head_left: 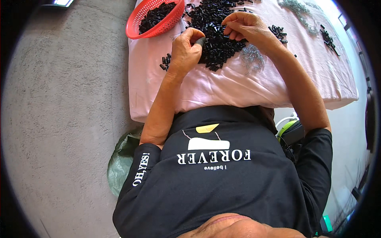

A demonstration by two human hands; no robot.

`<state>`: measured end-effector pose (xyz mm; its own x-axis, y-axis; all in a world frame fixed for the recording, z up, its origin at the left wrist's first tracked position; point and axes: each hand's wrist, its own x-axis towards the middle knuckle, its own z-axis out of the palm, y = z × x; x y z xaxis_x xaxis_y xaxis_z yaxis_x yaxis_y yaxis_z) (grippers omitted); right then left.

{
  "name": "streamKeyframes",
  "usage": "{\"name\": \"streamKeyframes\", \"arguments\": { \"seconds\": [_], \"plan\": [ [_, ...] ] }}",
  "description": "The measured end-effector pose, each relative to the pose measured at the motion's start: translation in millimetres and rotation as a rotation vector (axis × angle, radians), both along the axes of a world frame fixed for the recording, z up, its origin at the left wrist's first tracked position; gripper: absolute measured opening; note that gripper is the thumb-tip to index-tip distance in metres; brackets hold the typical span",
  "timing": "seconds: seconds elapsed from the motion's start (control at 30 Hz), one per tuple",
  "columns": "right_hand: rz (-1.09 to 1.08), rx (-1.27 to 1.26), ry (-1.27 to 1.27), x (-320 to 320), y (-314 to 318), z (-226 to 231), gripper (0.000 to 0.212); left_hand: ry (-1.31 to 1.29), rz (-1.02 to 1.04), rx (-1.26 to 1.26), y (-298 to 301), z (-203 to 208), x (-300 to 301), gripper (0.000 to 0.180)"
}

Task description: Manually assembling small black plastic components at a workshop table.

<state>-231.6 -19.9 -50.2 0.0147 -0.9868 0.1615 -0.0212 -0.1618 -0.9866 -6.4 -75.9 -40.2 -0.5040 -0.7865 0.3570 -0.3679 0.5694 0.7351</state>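
Note:
A large heap of small black plastic pieces (pixel 216 51) lies on a table covered with pale pink cloth (pixel 222 89). At the heap's left edge is my left hand (pixel 185 53), its fingers curled in and its thumb wrapped in something dark grey. What those fingers hold is hidden. My right hand (pixel 252 32) hovers over the heap's right side, thumb and forefinger pinched together. Anything in that pinch is too small to make out. Just below my right wrist sits a little pile of thin silvery metal pieces (pixel 253 59).
A red perforated plastic basket (pixel 133 27) with more black pieces stands at the table's far left. Small groups of black pieces (pixel 279 33) and a longer silvery pile (pixel 299 15) lie to the right. A greenish plastic bag (pixel 119 166) is on the floor at left.

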Motion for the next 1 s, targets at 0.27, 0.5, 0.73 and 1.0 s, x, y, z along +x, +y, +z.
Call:
{"name": "streamKeyframes", "arguments": {
  "seconds": [0.27, 0.5, 0.73, 1.0],
  "plan": [
    [-0.059, -0.069, 0.009, -10, -4, -2, 0.020, -0.125, 0.011, -0.176, -3, 3, -7, 0.017],
    [-0.122, -0.039, 0.029, -11, -4, 3, 0.019, -0.271, -0.010, -0.436, -34, 8, -26, 0.025],
    [-0.124, -0.054, 0.056, -7, -5, 1, 0.019, -0.523, 0.041, -0.321, -46, 10, -46, 0.024],
    [-0.109, -0.037, 0.066, -5, -4, 3, 0.016, -0.497, 0.002, -0.333, -45, 5, -36, 0.017]
  ]
}}
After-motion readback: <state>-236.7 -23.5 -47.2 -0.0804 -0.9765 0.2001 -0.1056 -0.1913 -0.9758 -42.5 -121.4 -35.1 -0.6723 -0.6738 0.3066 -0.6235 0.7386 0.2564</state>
